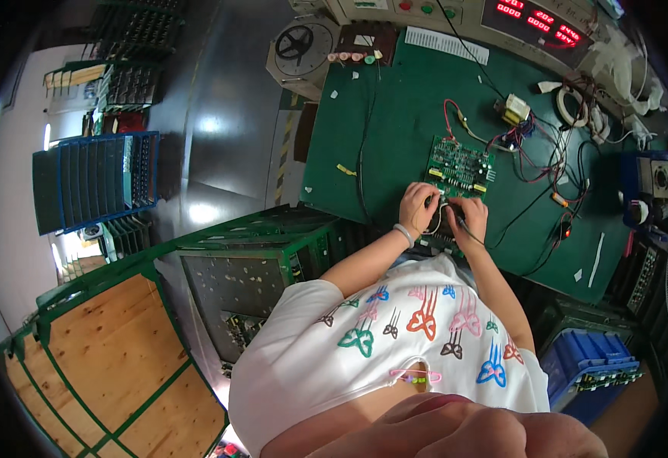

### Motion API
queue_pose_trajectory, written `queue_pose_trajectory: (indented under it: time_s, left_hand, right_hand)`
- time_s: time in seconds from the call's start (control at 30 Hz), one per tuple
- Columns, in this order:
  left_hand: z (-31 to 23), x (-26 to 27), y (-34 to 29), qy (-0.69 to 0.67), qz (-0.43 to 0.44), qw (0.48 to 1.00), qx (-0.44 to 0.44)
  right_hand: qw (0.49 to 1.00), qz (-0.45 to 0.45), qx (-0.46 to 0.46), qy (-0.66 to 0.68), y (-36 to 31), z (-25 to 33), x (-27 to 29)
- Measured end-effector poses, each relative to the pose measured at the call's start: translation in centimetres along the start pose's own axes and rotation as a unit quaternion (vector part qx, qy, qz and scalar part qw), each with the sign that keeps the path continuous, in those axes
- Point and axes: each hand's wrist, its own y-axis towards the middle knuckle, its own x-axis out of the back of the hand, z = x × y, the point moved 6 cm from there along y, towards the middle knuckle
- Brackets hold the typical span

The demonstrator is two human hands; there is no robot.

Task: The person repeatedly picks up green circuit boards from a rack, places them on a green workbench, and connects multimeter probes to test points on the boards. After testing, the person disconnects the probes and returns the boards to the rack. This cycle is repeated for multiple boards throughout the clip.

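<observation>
A green circuit board (pixel 460 162) with yellow, white and dark parts lies on the green bench mat, in front of my body. At its near left edge is my left hand (pixel 416 208), fingers closed around a small dark thing that I cannot make out. My right hand (pixel 469 220) is closed at the near right edge, gripping a slim black probe (pixel 461 222) with a dark lead trailing from it. Between the hands a white wire (pixel 438 217) loops over the near part of the board. The fingertips partly hide what they touch.
Right of the board lie a yellow-wrapped transformer (pixel 515 110), tangled wires and a tape roll (pixel 572 107). A panel with red digits (pixel 536 19) stands at the back. Far left is a round black dial (pixel 294 43). A blue bin (pixel 590 362) stands lower right, a rack (pixel 235 290) lower left.
</observation>
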Motion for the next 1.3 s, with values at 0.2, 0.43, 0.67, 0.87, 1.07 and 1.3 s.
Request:
queue_pose_trajectory:
  time_s: [0.2, 0.43, 0.67, 0.87, 1.07, 1.3]
  left_hand:
    - [-0.3, 0.3, -0.2, -0.004, -0.008, 1.000, 0.005]
    - [-0.2, 0.0, -0.3, -0.006, -0.002, 1.000, 0.005]
    - [-0.3, 0.1, -0.6, -0.006, -0.008, 1.000, 0.004]
    - [-0.3, 0.5, -0.4, -0.003, -0.014, 1.000, 0.002]
    - [-0.2, 1.0, -0.1, -0.013, -0.014, 1.000, 0.024]
    - [-1.2, -0.1, -0.3, -0.033, 0.042, 0.998, 0.013]
  right_hand:
    - [1.000, 0.005, 0.005, 0.010, -0.1, 0.1, 0.0]
    - [1.000, -0.005, 0.013, 0.002, -0.3, 0.0, 0.0]
    - [1.000, -0.005, 0.013, 0.005, -0.4, 0.0, 0.0]
    - [0.999, -0.017, -0.015, 0.043, -0.5, -0.3, 0.7]
    - [0.996, -0.056, -0.014, 0.066, -1.3, -0.4, 2.0]
    - [0.978, -0.084, -0.091, 0.165, -2.7, -3.2, 3.3]
